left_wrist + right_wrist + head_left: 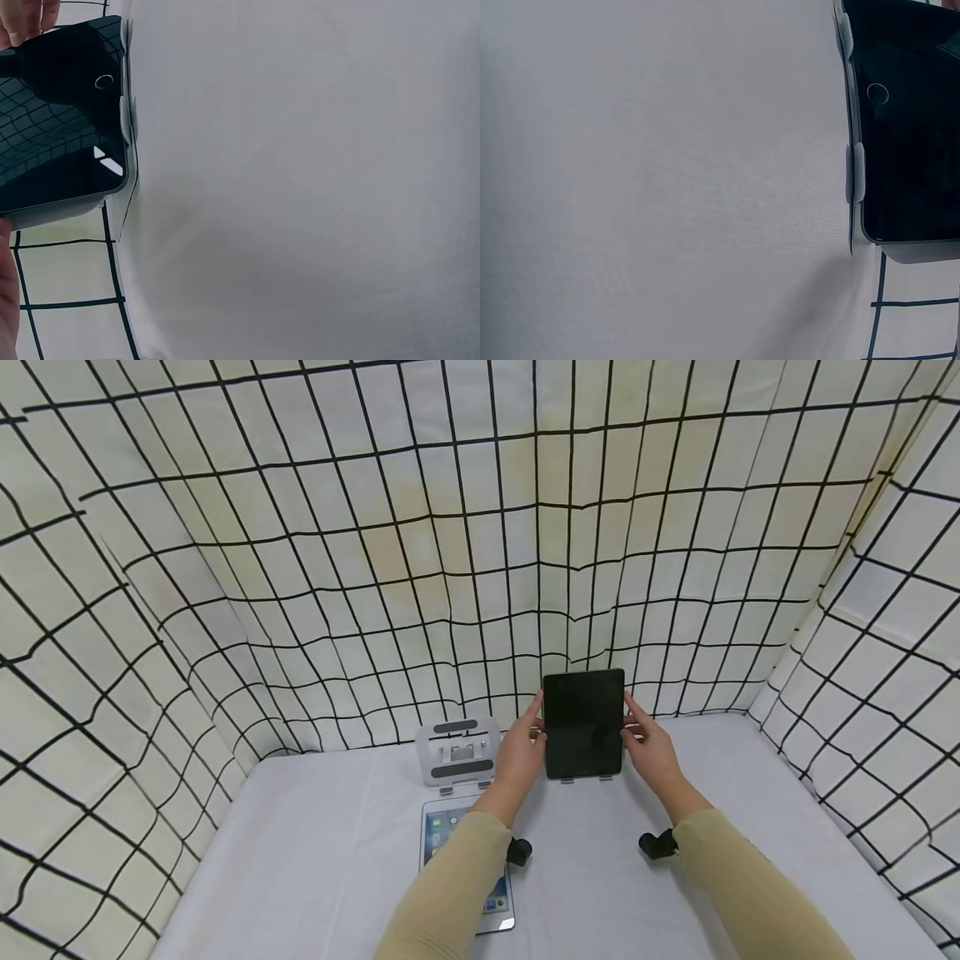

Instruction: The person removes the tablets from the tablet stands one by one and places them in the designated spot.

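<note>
A black tablet (583, 724) leans upright, screen facing me, its bottom edge behind two small lips (859, 172) of a stand. My left hand (521, 752) holds its left edge with thumb and fingers. On the opposite edge my right hand (649, 747) grips in the same way. In the left wrist view the tablet's dark screen (67, 82) shows a round home button, with fingers of both hands at its sides. Most of the stand is hidden behind the tablet.
Left of the tablet stands a pale tablet stand (459, 752) with dark grey pads. Before it a white tablet (438, 827) lies with its screen lit, partly under my left sleeve. A white cloth covers the table (315, 852). Black-gridded white walls (495, 527) enclose it.
</note>
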`<action>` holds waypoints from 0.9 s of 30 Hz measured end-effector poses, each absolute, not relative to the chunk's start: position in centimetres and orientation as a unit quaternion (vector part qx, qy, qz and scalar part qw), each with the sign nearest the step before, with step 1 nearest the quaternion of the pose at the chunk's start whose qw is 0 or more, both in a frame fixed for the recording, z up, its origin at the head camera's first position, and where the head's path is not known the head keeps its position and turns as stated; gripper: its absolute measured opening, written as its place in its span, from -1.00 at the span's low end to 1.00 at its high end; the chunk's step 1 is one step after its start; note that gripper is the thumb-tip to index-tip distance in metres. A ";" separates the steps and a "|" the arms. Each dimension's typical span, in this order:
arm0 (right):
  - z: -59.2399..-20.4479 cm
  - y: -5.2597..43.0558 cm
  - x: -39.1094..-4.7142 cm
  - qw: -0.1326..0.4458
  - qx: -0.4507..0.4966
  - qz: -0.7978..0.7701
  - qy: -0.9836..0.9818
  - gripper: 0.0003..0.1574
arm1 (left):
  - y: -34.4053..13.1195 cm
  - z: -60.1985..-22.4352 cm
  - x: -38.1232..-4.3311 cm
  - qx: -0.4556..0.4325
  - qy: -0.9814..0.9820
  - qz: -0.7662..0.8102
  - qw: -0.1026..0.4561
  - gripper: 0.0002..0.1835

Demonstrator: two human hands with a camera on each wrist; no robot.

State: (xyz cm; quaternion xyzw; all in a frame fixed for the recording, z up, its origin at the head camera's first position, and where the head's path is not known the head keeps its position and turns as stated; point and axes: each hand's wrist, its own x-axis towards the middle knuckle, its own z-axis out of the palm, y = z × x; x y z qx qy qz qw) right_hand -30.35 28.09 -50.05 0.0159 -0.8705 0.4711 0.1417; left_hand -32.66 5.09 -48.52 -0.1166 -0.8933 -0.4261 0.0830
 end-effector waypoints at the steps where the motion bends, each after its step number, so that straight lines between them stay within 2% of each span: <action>1: -50.1 28.1 -30.3 0.145 0.016 0.468 -0.871 -0.12 | 5.1 -48.6 -32.6 -0.117 -0.891 -0.430 0.082 -0.10; 27: -49.5 27.7 -29.2 0.133 0.022 0.486 -0.863 -0.15 | 3.8 -48.4 -31.9 -0.148 -0.860 -0.486 0.053 -0.16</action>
